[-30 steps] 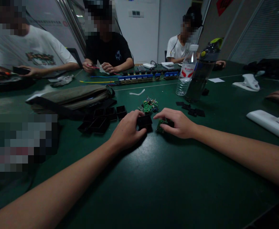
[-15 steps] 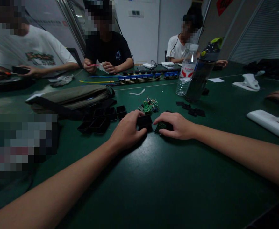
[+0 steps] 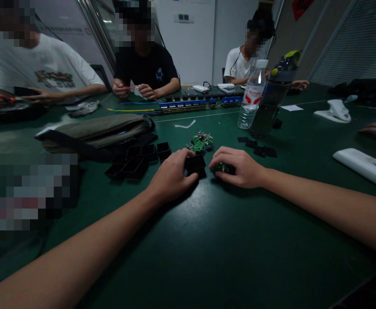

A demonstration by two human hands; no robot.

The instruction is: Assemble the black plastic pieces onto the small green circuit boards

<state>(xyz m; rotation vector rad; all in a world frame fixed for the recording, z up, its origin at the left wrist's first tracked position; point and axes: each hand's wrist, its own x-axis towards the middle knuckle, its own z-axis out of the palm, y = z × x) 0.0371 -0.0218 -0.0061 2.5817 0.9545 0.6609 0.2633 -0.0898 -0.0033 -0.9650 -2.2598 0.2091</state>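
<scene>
My left hand [image 3: 172, 175] grips a small black plastic box [image 3: 195, 164] on the table, thumb at its near side and fingers behind it. A hand's width to the right, my right hand [image 3: 239, 166] is closed on a small green circuit board [image 3: 222, 168]; its palm and fingers hide part of the board. Just beyond both hands lies a pile of green circuit boards [image 3: 201, 141] with loose wire ends and small parts. Left of my left hand sit several open black boxes [image 3: 136, 167]. Flat black pieces [image 3: 260, 149] lie beyond my right hand.
A grey-green bag [image 3: 101, 131] lies at left behind the boxes. A clear water bottle [image 3: 249, 105] and a dark bottle [image 3: 270, 105] stand at back right. A white device [image 3: 365, 165] is at far right. Across the green table [image 3: 207, 240] several people sit working.
My right hand has shifted slightly, lifting and tilting the circuit board, with its fingers closing round it. My left hand and the black box stay in place.
</scene>
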